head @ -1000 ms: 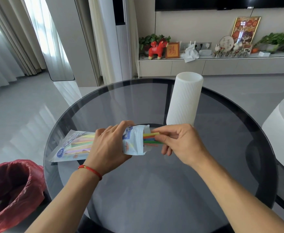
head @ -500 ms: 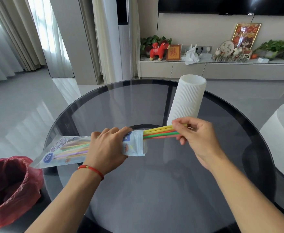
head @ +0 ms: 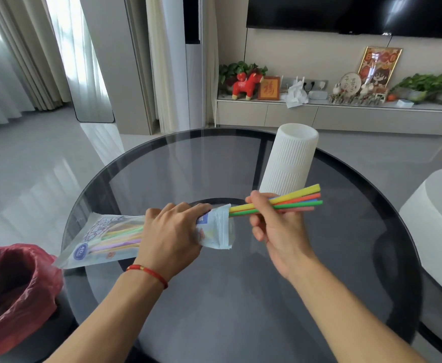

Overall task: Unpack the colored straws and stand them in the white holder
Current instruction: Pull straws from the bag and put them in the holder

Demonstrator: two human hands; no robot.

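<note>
My left hand [head: 171,235] grips a clear printed straw packet [head: 102,239] near its open end, held level above the round glass table [head: 214,297]. More pastel straws show inside the packet. My right hand [head: 274,226] pinches a bundle of colored straws [head: 293,201], yellow, orange, green, blue and pink, drawn partway out of the packet's mouth and pointing right. The white ribbed holder [head: 290,163] stands upright on the table just behind my right hand, and nothing shows above its open top.
A bin lined with a red bag [head: 13,292] sits on the floor at the lower left, beside the table. A white rounded seat [head: 434,218] stands to the right. A low cabinet with ornaments and plants runs along the far wall.
My right hand has pulled the straw bundle farther to the right, so more of the straws' length is out of the packet. The left hand keeps holding the packet in place.
</note>
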